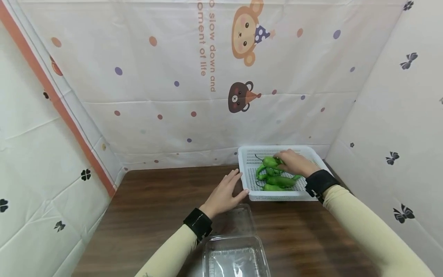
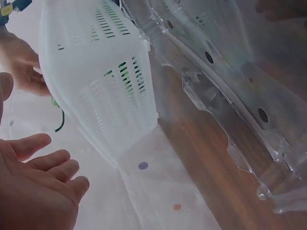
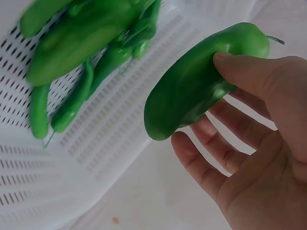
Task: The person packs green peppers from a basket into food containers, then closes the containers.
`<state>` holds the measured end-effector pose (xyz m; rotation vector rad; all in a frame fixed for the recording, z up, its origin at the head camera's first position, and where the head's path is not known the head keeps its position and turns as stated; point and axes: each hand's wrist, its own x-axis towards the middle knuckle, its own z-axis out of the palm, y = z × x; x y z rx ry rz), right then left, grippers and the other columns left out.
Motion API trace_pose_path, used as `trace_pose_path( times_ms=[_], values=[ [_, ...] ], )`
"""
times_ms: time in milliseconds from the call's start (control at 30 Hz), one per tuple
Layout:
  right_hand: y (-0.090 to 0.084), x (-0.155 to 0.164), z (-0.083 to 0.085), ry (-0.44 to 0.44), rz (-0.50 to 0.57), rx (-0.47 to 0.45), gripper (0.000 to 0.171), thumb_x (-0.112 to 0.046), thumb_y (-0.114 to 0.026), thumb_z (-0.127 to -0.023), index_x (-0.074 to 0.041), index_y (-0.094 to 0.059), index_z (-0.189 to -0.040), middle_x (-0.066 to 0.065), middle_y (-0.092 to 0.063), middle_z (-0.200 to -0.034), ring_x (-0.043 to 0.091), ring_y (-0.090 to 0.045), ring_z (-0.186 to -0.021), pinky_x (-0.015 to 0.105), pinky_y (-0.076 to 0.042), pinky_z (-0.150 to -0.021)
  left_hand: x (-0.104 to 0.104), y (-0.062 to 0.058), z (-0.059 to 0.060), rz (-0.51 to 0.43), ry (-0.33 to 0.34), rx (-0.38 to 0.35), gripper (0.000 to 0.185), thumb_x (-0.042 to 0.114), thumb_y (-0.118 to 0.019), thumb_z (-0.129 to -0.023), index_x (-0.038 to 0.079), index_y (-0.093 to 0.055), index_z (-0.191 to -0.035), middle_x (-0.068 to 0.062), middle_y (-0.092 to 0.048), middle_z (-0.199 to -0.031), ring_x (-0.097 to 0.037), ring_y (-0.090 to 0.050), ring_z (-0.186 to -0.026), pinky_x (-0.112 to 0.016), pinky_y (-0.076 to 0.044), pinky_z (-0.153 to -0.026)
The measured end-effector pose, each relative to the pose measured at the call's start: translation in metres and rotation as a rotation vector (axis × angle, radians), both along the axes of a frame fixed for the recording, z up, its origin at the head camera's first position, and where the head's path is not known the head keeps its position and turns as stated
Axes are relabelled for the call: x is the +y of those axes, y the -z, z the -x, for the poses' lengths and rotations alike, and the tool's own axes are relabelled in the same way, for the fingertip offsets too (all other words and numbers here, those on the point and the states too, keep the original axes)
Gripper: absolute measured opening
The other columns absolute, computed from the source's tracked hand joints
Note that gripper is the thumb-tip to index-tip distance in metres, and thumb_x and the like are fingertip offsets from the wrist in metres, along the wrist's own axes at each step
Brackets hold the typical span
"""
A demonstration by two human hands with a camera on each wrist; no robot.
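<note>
My right hand pinches a green pepper between thumb and fingers, over the white perforated basket. In the right wrist view, the pepper's thin stem points away to the right and its rounded end to the lower left. More green peppers of different sizes lie inside the basket below. My left hand is beside the basket's left corner with fingers spread and nothing in it. The left wrist view shows its fingers relaxed, apart from the basket's wall.
On the brown wooden table a clear plastic box lies near the front, its clear lid folded back towards the basket. Printed cloth walls rise behind the table and on both sides.
</note>
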<state>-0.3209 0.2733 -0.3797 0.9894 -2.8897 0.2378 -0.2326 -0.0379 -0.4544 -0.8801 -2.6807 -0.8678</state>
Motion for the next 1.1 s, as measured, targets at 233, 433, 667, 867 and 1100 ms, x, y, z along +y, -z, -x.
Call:
trace_pose_path(
  times_ms=[233, 433, 667, 867, 1100],
  values=[
    [-0.004, -0.014, -0.016, -0.074, 0.039, 0.034, 0.040, -0.003, -0.076, -0.091, 0.006, -0.065, -0.128, 0.023, -0.067, -0.119, 0.043, -0.062, -0.111, 0.057, -0.053, -0.092, -0.006, -0.003, -0.010, -0.027, 0.010, 0.030, 0.075, 0.050, -0.058, -0.103, 0.004, -0.037, -0.158, -0.015, -0.033, -0.165, -0.030, -0.026, -0.154, -0.052, -0.026, -0.124],
    [-0.008, -0.029, -0.031, -0.096, 0.054, 0.043, 0.039, -0.006, -0.077, -0.091, 0.004, -0.067, -0.127, 0.019, -0.069, -0.117, 0.037, -0.064, -0.106, 0.053, -0.055, -0.088, -0.014, -0.009, -0.022, -0.036, 0.006, 0.031, 0.076, 0.051, -0.058, -0.103, 0.005, -0.036, -0.159, -0.013, -0.031, -0.165, -0.028, -0.023, -0.155, -0.048, -0.024, -0.125],
    [-0.011, -0.047, -0.048, -0.163, 0.072, 0.088, 0.038, -0.008, -0.080, -0.089, 0.002, -0.069, -0.123, 0.014, -0.071, -0.111, 0.032, -0.066, -0.101, 0.050, -0.056, -0.086, -0.024, -0.013, -0.036, -0.038, -0.032, 0.022, 0.079, 0.053, -0.060, -0.101, 0.008, -0.035, -0.160, -0.010, -0.031, -0.166, -0.025, -0.021, -0.156, -0.050, -0.030, -0.123],
    [-0.010, -0.057, -0.060, -0.166, 0.063, 0.097, 0.038, -0.013, -0.081, -0.090, -0.002, -0.069, -0.124, 0.010, -0.070, -0.110, 0.026, -0.063, -0.096, 0.044, -0.055, -0.079, -0.031, -0.013, -0.045, -0.044, -0.034, 0.055, 0.080, 0.053, -0.060, -0.101, 0.008, -0.032, -0.161, -0.010, -0.030, -0.166, -0.024, -0.021, -0.155, -0.048, -0.031, -0.122],
    [0.000, -0.066, -0.074, -0.214, 0.083, 0.133, 0.038, -0.015, -0.080, -0.091, -0.002, -0.068, -0.125, 0.009, -0.069, -0.109, 0.025, -0.063, -0.095, 0.043, -0.055, -0.080, -0.042, -0.011, -0.061, -0.058, -0.055, 0.031, 0.083, 0.055, -0.059, -0.100, 0.010, -0.029, -0.162, -0.008, -0.026, -0.168, -0.022, -0.019, -0.156, -0.050, -0.031, -0.122]
  ],
)
